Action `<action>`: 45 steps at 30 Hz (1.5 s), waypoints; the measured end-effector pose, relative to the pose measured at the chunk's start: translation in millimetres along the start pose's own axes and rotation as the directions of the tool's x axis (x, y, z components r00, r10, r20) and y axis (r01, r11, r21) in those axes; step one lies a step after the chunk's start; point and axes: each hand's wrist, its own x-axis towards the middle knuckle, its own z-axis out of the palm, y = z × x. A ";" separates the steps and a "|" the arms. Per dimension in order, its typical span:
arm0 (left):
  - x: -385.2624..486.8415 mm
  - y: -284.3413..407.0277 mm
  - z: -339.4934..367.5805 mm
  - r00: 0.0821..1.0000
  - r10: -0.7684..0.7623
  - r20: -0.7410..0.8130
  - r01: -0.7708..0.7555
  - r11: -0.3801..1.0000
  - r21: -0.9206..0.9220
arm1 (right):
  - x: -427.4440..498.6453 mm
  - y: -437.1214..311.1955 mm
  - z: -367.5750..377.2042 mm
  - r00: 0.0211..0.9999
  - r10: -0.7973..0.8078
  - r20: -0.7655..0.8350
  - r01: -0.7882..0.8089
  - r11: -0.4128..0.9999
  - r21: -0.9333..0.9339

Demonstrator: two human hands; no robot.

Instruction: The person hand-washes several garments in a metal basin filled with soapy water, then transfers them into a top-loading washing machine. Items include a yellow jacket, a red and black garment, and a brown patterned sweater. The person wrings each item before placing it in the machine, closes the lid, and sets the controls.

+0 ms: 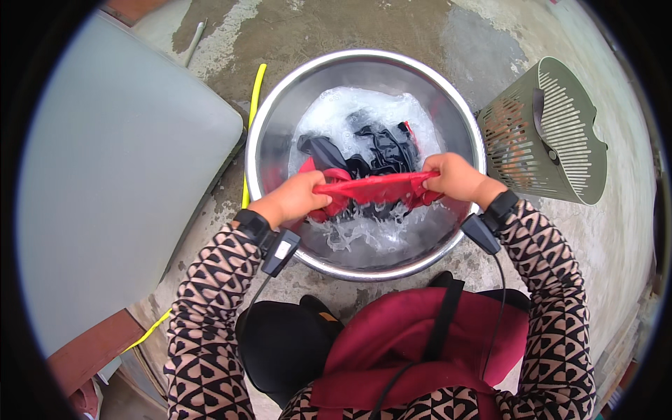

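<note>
My left hand [299, 197] and my right hand [455, 177] grip a wet garment by its red edge [375, 186], stretched between them over a large round metal basin [367, 274]. Water splashes below the cloth. Behind it, dark wet fabric [391, 149] lies in the basin among white suds [336, 113], with a thin red trim near its right side. Whether the dark fabric and the red part belong to one piece, I cannot tell. Each wrist wears a black strap with a small box and a cable.
A perforated grey-green plastic basket [543, 136] stands right of the basin on the concrete floor [409, 31]. To the left is a large pale grey flat-topped object [126, 157]. A yellow hose [255, 100] runs close beside the basin's left rim.
</note>
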 end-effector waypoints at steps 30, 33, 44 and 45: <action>76.6 -42.0 83.6 0.827 -0.424 -0.370 0.536 0.795 0.286 | 90.3 45.7 105.8 0.823 0.454 -0.341 -0.534 0.823 -0.194; 83.2 -59.1 112.4 0.800 -0.555 -0.228 0.600 0.738 0.309 | 82.2 41.5 126.8 0.940 0.339 -0.037 -0.332 0.887 -0.321; 72.6 -62.4 109.3 0.800 -0.577 0.164 0.244 0.063 -0.968 | 75.1 30.3 108.1 0.954 0.047 -0.295 0.058 0.940 0.337; 65.3 -52.8 102.6 0.802 -0.508 0.315 0.280 -0.147 -0.949 | 57.5 12.2 107.9 0.973 -0.020 -0.231 0.123 0.888 0.444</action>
